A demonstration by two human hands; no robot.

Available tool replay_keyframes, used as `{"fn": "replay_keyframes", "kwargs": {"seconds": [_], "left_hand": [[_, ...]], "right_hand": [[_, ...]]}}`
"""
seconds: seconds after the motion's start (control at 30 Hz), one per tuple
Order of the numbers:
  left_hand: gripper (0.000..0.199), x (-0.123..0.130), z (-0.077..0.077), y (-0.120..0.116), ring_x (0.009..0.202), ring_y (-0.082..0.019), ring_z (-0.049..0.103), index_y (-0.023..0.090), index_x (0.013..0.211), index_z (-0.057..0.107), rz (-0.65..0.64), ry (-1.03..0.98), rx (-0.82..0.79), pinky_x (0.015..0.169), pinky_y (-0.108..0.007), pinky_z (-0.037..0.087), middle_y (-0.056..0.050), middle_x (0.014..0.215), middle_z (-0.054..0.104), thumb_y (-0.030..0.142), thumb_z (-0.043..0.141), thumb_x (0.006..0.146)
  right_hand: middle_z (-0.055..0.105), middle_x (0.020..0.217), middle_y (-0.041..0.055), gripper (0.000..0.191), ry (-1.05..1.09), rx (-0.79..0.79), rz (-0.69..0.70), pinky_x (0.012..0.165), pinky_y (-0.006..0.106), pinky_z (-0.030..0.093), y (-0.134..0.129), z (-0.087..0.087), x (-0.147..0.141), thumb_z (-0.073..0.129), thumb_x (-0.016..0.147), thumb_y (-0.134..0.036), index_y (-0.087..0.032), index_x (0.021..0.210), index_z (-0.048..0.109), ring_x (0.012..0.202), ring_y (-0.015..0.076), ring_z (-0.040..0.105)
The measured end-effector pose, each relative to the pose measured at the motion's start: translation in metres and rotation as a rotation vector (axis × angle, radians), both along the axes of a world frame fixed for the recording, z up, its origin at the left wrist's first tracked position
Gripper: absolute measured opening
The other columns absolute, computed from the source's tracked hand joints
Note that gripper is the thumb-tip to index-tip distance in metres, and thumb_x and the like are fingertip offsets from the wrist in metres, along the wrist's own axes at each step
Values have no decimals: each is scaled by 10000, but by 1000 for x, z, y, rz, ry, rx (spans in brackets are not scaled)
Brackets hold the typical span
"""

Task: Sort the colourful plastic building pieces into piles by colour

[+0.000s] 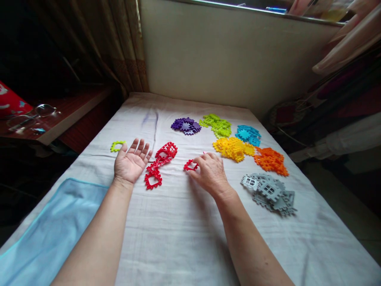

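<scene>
Palm up on the sheet, my left hand (131, 162) is open and holds nothing. It lies between a lime-green frame-shaped building tile (118, 146) and a loose pile of red building tiles (160, 163) with toothed edges. My right hand (210, 171) has its thumb and fingers closed at the edge of a single red square building tile (190, 165), whose near side they partly cover. A small bit of pink-red shows just behind the knuckles; what it belongs to is hidden.
Sorted piles lie beyond and right: purple (186, 125), lime green (217, 125), blue (248, 135), yellow (233, 149), orange (270, 161) and grey tiles (270, 192). A blue cloth (68, 222) covers the near left. Glasses (44, 110) rest on a wooden cabinet at left.
</scene>
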State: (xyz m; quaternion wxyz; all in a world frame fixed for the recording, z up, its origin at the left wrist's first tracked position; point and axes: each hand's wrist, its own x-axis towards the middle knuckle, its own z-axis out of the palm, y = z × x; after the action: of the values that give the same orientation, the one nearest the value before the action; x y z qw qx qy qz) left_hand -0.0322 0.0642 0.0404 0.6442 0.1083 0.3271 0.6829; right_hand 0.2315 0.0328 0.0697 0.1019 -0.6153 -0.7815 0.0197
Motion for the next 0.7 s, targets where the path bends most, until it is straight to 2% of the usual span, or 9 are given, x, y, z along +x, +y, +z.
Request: {"fn": "replay_keyframes", "kwargs": {"seconds": [0.2,0.33,0.43,0.53,0.6,0.7], "left_hand": [[327,1,1,0,1059,-203,688,208,986,681,3,-18,2,960,-436,544,-65,1089,739,442,455,957],[314,0,0,0,1075,-210,684,213,987,680,-1,-8,2,963,-436,541,-69,1111,734,446,472,950],[301,-1,-2,0,1080,-213,683,218,1007,676,-8,-12,12,973,-446,535,-69,1102,736,443,489,938],[300,-2,-4,1,1084,-213,681,226,1032,671,-13,-14,22,976,-451,533,-66,1099,737,442,488,933],[303,-3,-4,1,1083,-212,682,229,1042,670,-15,-18,24,974,-451,534,-65,1102,736,442,483,935],[312,-2,-3,1,1079,-217,682,225,1044,673,-15,-33,19,962,-454,540,-71,1088,739,429,458,945]], "right_hand": [[686,1198,111,192,-4,-23,-31,922,430,377,-1,13,5,657,842,-252,-226,1004,756,1178,311,512],[702,1171,92,253,78,0,80,920,406,393,-7,14,-15,566,868,-162,-232,1028,748,1101,272,552],[693,1202,73,345,130,-34,228,920,393,415,-16,3,-42,525,910,-188,-270,1201,690,1090,251,563],[615,1349,74,411,153,-33,375,964,403,414,-27,-15,-65,513,949,-270,-305,1351,591,1210,255,515],[552,1424,89,433,151,-14,418,1003,425,397,-32,-25,-75,528,955,-347,-308,1386,556,1284,271,462],[531,1431,111,436,142,-3,420,1026,453,375,-36,-35,-80,521,960,-434,-300,1373,559,1308,292,432]]}}
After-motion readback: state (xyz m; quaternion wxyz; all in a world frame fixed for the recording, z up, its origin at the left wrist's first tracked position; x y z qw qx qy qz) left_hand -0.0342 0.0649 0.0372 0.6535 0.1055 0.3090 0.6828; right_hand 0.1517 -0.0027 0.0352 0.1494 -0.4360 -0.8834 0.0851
